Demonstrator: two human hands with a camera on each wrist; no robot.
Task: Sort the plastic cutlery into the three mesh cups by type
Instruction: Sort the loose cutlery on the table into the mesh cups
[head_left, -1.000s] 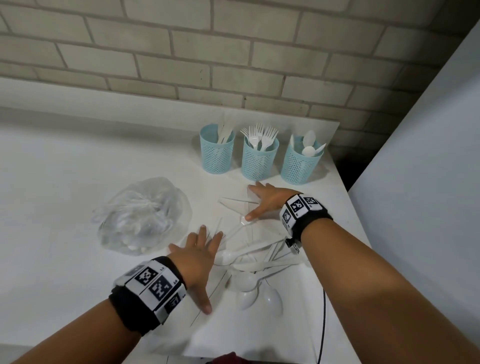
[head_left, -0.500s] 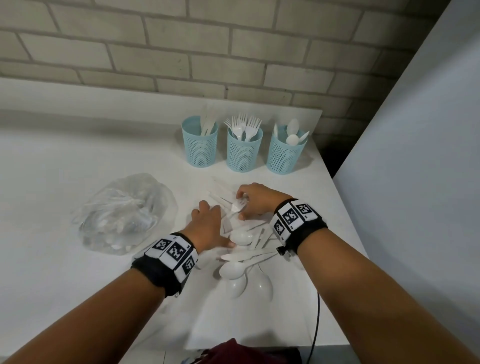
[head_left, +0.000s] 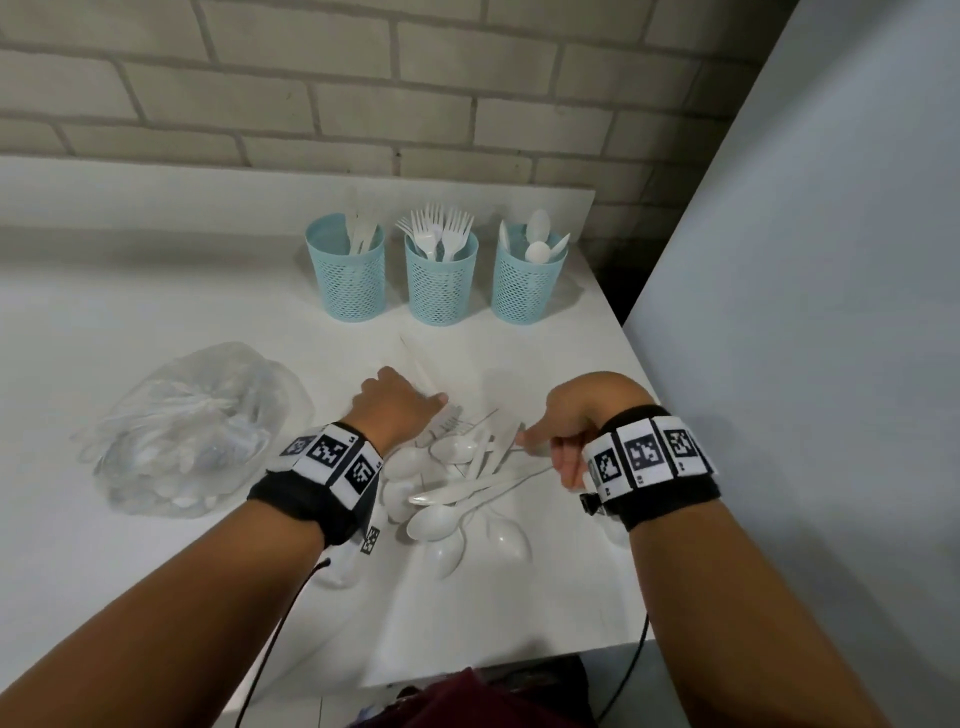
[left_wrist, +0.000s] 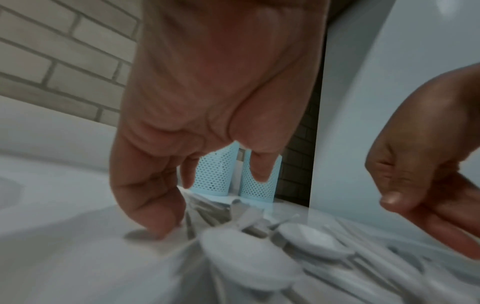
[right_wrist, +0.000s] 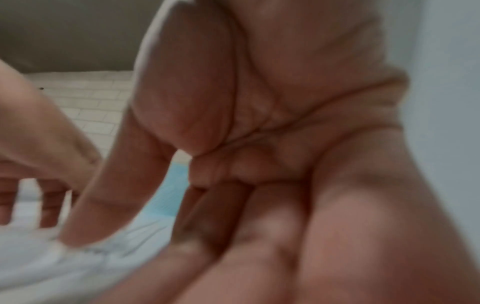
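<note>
Three blue mesh cups stand in a row at the back: the knife cup (head_left: 345, 280), the fork cup (head_left: 440, 286) and the spoon cup (head_left: 527, 286). A pile of white plastic cutlery (head_left: 457, 467) lies mid-table, mostly spoons with some forks and knives. At the pile's far-left edge, my left hand (head_left: 397, 410) has its fingertips (left_wrist: 158, 228) down on the table; its thumb is free. My right hand (head_left: 563, 441) is curled at the pile's right side and pinches the handle of a long white cutlery piece (head_left: 478, 486). The right wrist view is blurred.
A clear plastic bag (head_left: 197, 431) with more cutlery lies left of the pile. A tall white panel (head_left: 831, 312) rises along the table's right side. The table's front edge (head_left: 493, 670) is near my body, and a brick wall stands behind the cups.
Both hands were flat on the pile, then came together. Now the right hand has drawn back to the right with a piece pinched; the left stays at the pile's left edge.
</note>
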